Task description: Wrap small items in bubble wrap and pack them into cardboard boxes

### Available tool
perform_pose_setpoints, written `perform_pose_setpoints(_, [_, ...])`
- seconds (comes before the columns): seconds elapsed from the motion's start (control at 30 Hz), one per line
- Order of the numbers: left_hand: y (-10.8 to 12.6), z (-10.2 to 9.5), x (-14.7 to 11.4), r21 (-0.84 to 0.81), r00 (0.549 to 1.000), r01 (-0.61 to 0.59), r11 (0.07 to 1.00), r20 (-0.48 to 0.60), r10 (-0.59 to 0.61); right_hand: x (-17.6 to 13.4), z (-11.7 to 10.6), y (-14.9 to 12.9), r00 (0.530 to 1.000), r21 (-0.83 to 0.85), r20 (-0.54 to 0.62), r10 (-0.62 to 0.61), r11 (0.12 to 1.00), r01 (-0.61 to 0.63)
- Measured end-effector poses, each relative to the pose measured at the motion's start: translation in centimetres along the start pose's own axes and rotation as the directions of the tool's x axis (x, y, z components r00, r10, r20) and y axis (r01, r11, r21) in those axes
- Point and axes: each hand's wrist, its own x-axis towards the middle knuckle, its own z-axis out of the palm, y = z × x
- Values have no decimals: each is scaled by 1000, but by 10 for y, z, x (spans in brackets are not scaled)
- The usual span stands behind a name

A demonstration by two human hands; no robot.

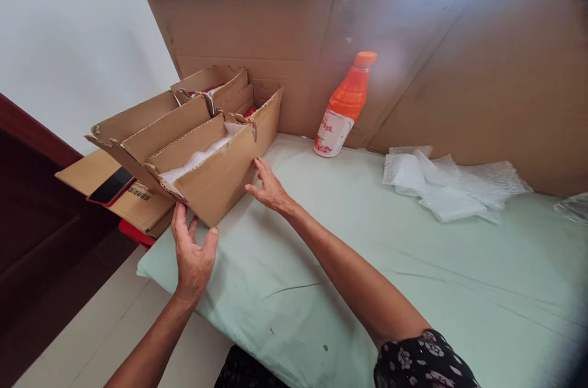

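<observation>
Two hands point(195, 259) point(272, 192) at a cardboard box point(220, 174), fingers point(179, 221) apart, orange bottle point(340, 109) nearby

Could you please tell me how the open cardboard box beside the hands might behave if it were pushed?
The cardboard box would probably flex a little at the walls, which look thin and ragged along their top edges. Pushed, it might ruck the green cloth, whose wrinkles suggest loose fabric. It seems unlikely to roll, being flat-sided.
</observation>
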Motion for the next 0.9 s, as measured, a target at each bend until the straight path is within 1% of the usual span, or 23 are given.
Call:
perform_pose_setpoints(0.07, [-5, 4, 1, 4, 1000, -17, 1000, 7, 17, 5, 0, 8, 998, -75, 65, -20, 997, 25])
perform_pose_setpoints(0.17, [-7, 6, -1, 20, 1000, -10, 1000, -5, 10, 8, 2, 16, 993, -178, 113, -21, 983, 41])
perform_pose_setpoints(0.23, [-8, 7, -6, 7, 999, 42, 999, -14, -42, 2, 6, 18, 991, -223, 132, -13, 974, 43])
perform_pose_setpoints(0.3, [-9, 8, -17, -33, 986, 167, 985, 17, -166, -14, 12, 18, 988, -276, 157, -1, 960, 45])
perform_pose_setpoints(0.37, [-7, 8, -35, -52, 946, 313, 948, 104, -307, -40, 16, 15, 985, -324, 170, 18, 945, 38])
perform_pose_setpoints(0.4, [-5, 8, -46, -40, 923, 359, 932, 162, -348, -55, 16, 12, 983, -363, 183, 13, 930, 56])
perform_pose_setpoints(0.43, [-3, 6, -57, -16, 904, 376, 926, 224, -363, -71, 15, 8, 979, -417, 204, -4, 904, 90])
perform_pose_setpoints(0.5, [-1, 2, -76, 55, 881, 330, 943, 341, -328, -105, 8, 2, 962, -550, 268, -54, 811, 199])
perform_pose_setpoints(0.53, [-1, 1, -82, 107, 863, 276, 955, 410, -295, -122, 1, 0, 951, -614, 300, -76, 747, 254])
perform_pose_setpoints(0.57, [-3, 1, -87, 158, 835, 201, 967, 488, -253, -139, -7, 0, 943, -666, 320, -89, 687, 291])
perform_pose_setpoints(0.6, [-7, 4, -91, 189, 794, 99, 977, 576, -192, -157, -18, 1, 942, -702, 322, -94, 644, 304])
perform_pose_setpoints(0.63, [-11, 10, -94, 180, 740, -25, 983, 665, -103, -176, -31, 4, 945, -727, 314, -92, 616, 302])
perform_pose_setpoints(0.67, [-15, 18, -97, 126, 671, -155, 980, 741, 11, -197, -48, 8, 953, -747, 293, -78, 603, 279])
perform_pose_setpoints(0.7, [-18, 29, -101, 41, 593, -273, 961, 794, 134, -219, -68, 13, 965, -763, 258, -48, 603, 234])
perform_pose_setpoints(0.73, [-18, 40, -107, -50, 520, -365, 930, 817, 248, -242, -92, 17, 978, -777, 208, 3, 608, 164])
perform_pose_setpoints(0.77, [-17, 52, -114, -128, 457, -436, 891, 822, 341, -267, -120, 20, 989, -792, 130, 70, 607, 61])
perform_pose_setpoints(0.8, [-12, 63, -123, -184, 400, -490, 852, 821, 407, -293, -151, 20, 988, -801, 31, 148, 596, -64])
perform_pose_setpoints(0.83, [-4, 73, -133, -224, 355, -529, 818, 818, 453, -319, -185, 16, 968, -806, -102, 230, 552, -216])
perform_pose_setpoints(0.87, [6, 81, -143, -253, 318, -557, 791, 815, 484, -347, -220, 9, 913, -785, -295, 282, 474, -399])
perform_pose_setpoints(0.9, [18, 87, -154, -281, 283, -577, 767, 812, 511, -374, -256, -2, 809, -714, -516, 281, 381, -587])
